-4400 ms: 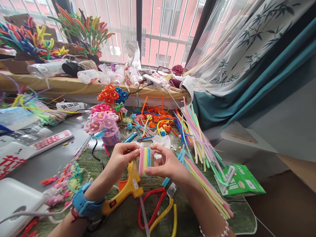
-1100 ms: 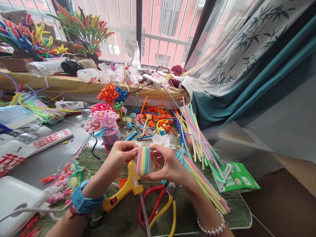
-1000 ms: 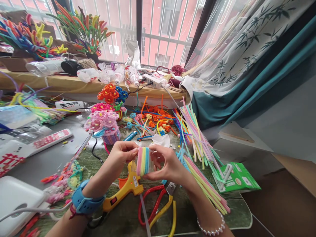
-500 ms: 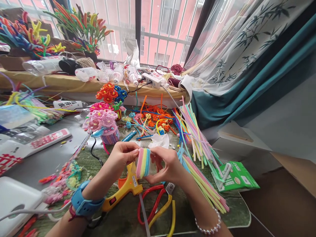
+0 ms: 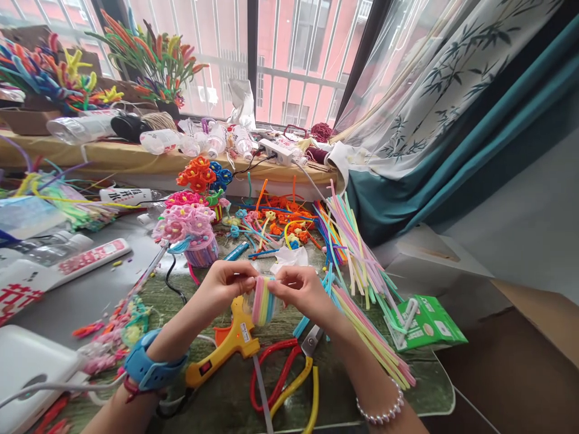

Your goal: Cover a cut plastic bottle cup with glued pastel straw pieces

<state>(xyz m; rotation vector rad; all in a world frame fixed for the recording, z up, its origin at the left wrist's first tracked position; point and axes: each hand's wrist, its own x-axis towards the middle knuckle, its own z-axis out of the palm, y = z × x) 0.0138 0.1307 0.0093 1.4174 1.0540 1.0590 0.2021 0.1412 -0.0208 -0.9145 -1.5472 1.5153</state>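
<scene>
Between my hands is a clear plastic cup-like piece covered with pink, yellow and blue pipe cleaners [image 5: 262, 304] in upright stripes. My left hand [image 5: 226, 286] pinches its upper left edge, thumb and fingers together. At the upper right, my right hand [image 5: 298, 289] grips it with the thumb pressed against the blue stripes. Fingers hide part of the plastic. Just below lies a yellow glue gun [image 5: 230, 346] with a glue stick in its back end. Scissors [image 5: 289, 367] with red and yellow handles rest on the table under my right hand.
A pot of pink pipe-cleaner flowers [image 5: 201, 250] stands behind my left hand. Loose pipe cleaners [image 5: 366, 328] lie to the right by a green packet [image 5: 429, 322]. A white box-shaped device [image 5: 34, 374] is at the front left. Plastic bottles [image 5: 160, 141] line the windowsill.
My right hand has shifted its grip from the side of the striped piece to its top edge, thumb now over the front. The scissors' blades are more exposed.
</scene>
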